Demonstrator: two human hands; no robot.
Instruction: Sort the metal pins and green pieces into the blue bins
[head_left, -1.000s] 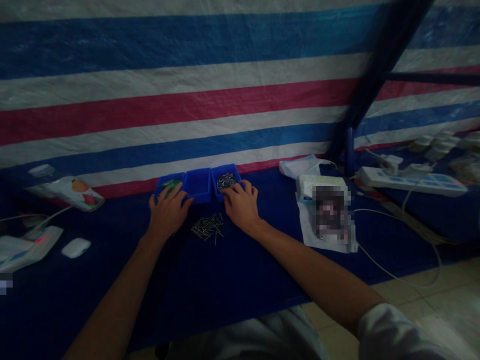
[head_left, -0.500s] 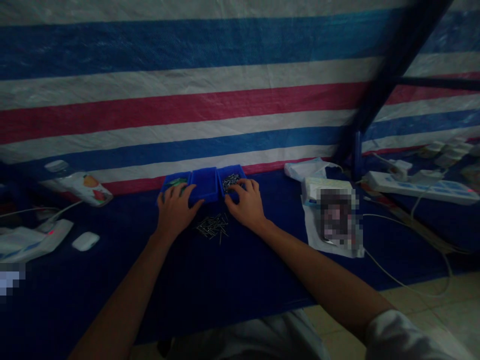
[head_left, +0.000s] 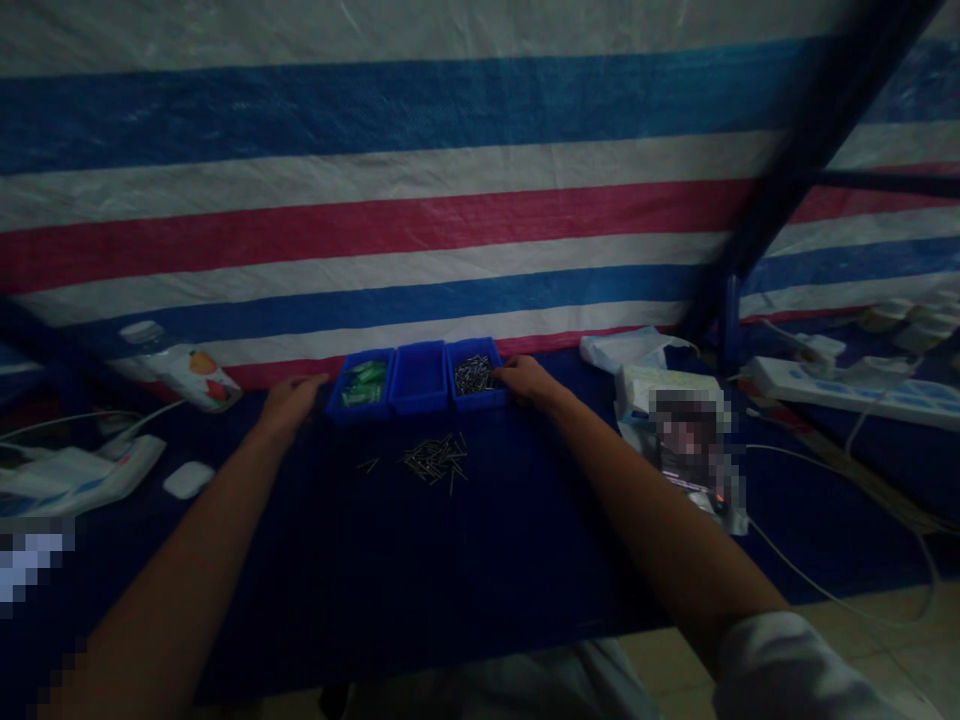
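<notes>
Left hand [head_left: 295,402], right hand [head_left: 529,380] well apart, nearly level. Left fingers [head_left: 309,382] extended toward right hand; right fingers [head_left: 510,374] bent, pointing toward left hand. Left forearm [head_left: 202,540], right forearm [head_left: 637,490] slanting inward behind hands.

On your table [head_left: 465,570], three bins [head_left: 420,378] sit side by side between your left hand [head_left: 289,406] and right hand [head_left: 531,379], packets [head_left: 365,382] in the left, metal bits [head_left: 474,374] in the right, nails [head_left: 433,460] in front, the bottle [head_left: 196,375] farther left.

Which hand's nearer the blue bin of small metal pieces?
Right. The right hand is at the right edge of the metal-piece bin. The left hand is farther away, left of the green-item bin, with the middle bin also in between.
</notes>
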